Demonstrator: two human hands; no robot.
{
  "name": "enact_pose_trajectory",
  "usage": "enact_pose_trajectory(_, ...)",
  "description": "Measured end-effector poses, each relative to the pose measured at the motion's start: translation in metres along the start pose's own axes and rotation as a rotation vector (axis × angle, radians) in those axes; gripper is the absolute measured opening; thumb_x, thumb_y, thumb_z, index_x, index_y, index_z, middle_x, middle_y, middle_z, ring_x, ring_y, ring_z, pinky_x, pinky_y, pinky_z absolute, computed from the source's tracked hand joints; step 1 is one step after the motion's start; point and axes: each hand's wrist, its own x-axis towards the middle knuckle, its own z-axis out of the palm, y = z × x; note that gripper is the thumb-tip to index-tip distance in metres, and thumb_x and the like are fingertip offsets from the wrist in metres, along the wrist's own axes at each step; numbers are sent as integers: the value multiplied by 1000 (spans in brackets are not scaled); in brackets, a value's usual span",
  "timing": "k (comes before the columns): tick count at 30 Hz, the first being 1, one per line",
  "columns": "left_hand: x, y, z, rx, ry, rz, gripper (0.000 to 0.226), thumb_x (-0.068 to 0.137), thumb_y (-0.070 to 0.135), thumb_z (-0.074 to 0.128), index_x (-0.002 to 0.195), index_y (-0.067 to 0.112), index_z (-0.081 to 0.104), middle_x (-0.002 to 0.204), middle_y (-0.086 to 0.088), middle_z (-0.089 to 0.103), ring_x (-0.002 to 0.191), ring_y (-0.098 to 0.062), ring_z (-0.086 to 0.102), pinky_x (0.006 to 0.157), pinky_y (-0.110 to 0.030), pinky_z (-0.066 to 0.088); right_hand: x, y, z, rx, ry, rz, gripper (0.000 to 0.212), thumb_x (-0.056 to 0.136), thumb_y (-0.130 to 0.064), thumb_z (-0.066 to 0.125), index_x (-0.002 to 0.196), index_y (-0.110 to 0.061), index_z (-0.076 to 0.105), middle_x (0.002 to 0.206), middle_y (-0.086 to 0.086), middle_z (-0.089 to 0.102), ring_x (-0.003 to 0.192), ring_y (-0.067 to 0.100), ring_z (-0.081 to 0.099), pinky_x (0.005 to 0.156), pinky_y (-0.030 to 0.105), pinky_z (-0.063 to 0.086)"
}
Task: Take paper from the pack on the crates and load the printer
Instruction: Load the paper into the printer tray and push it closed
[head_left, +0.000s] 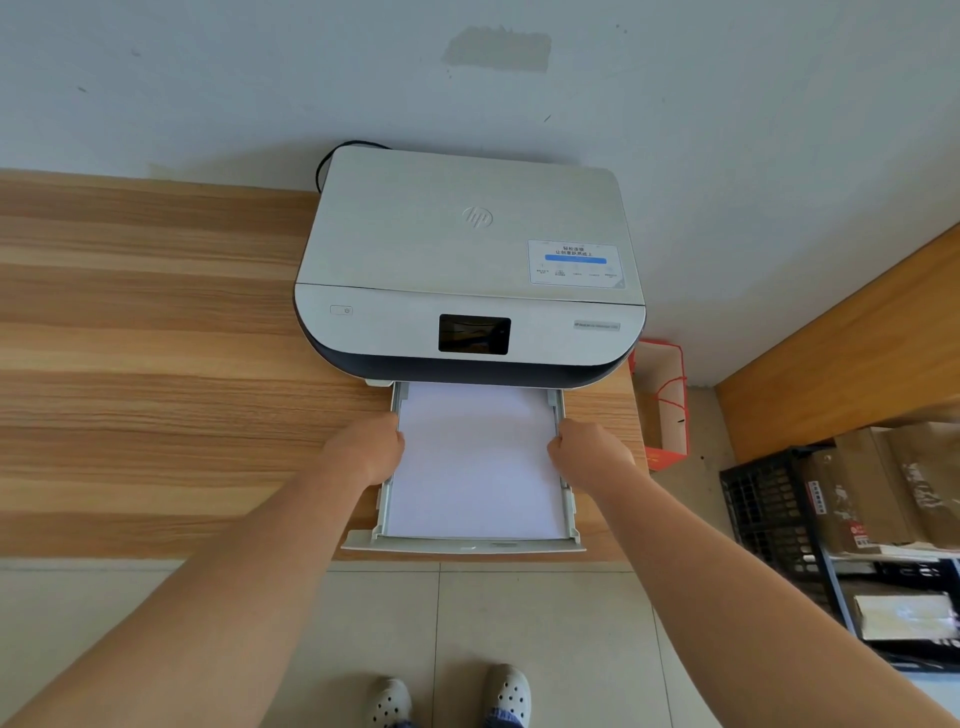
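Both hands, left hand and right hand, pinching the paper edges, we square it flat in the tray before pushing.

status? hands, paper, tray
Left hand and right hand at paper edges. Stack lies in tray, pulled out of printer. Nothing blocking.

A pale wall, scuffed and carrying a greyer patch at 12 o'clock, rises behind a striped wood-grain tabletop that fills the 9 o'clock side. Beige floor tiles with thin grout lines spread across 6 o'clock, and a wood panel slants along the wall at 3 o'clock. Light is soft and even, with a faint shadow on the wall near the tabletop's back edge.
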Motion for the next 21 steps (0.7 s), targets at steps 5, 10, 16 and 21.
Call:
enact_pose_trajectory(5,0,-2,1,-9,4,2,18,99,23,36,99,15,53,86,-2,57,77,-15,55,60,-26,38,-1,2,1,-76,-19,-15,26,94,-8,38,114,-11,54,105,10,58,95,31,60,84,44,54)
enact_pose_trajectory(10,-1,-1,3,-18,20,3,21,100,24,35,101,16,54,83,0,55,75,-14,54,60,-26,39,0,1,2,-18,19,8,23,93,-14,35,108,-14,53,99,10,59,88,30,60,78,42,54)
enact_pose_trajectory(16,-7,1,-3,-44,-2,5,27,99,33,36,109,13,52,81,1,51,76,-14,51,61,-28,37,-5,3,2,-102,1,-50,26,98,-17,36,118,-10,50,103,11,58,91,31,60,81,44,54)
enact_pose_trajectory(21,-27,6,-8,33,185,77,23,96,39,44,90,17,48,76,1,52,65,-13,48,53,-27,34,-21,8,1,-69,102,-125,37,100,-41,34,119,-12,45,102,9,59,83,26,59,67,38,51)
